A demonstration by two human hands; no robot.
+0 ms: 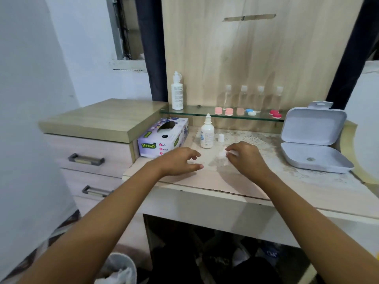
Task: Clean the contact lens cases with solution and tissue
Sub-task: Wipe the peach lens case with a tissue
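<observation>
Right now, in the head view, I am holding my left hand (180, 160) in front and left of the solution bottle (207, 134), fingers loosely curled and gripping nothing. My right hand (246, 158) is curling in front and right of the bottle, seemingly pinching a blurred white tissue (222, 154). The lens cases (229, 112) are sitting on the glass shelf (194, 111) behind the bottle.
</observation>
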